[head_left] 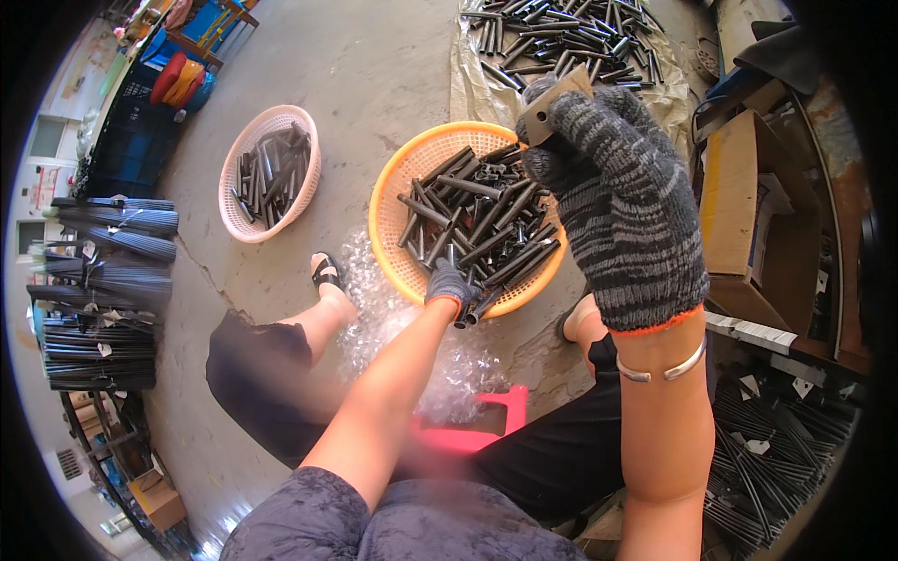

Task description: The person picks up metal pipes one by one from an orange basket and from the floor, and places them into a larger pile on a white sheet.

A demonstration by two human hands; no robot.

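My right hand (617,178), in a grey-black knit glove with an orange cuff, is raised at the upper right. It pinches a small flat brownish plate (540,120) with a round hole in it. My left hand (453,285), gloved the same way, is at the near rim of an orange plastic basket (385,208). Its fingers are closed round a short black tube (451,252), whose end sticks up past them. Many more short black tubes (486,210) lie jumbled in the basket.
A pink basket (228,201) with more tubes stands left. Further tubes cover a sheet (472,93) at the back. Shiny clear scraps (374,323) litter the floor by a pink stool (510,411). Bundled black rods (103,351) are stacked left; a cardboard box (730,206) sits right.
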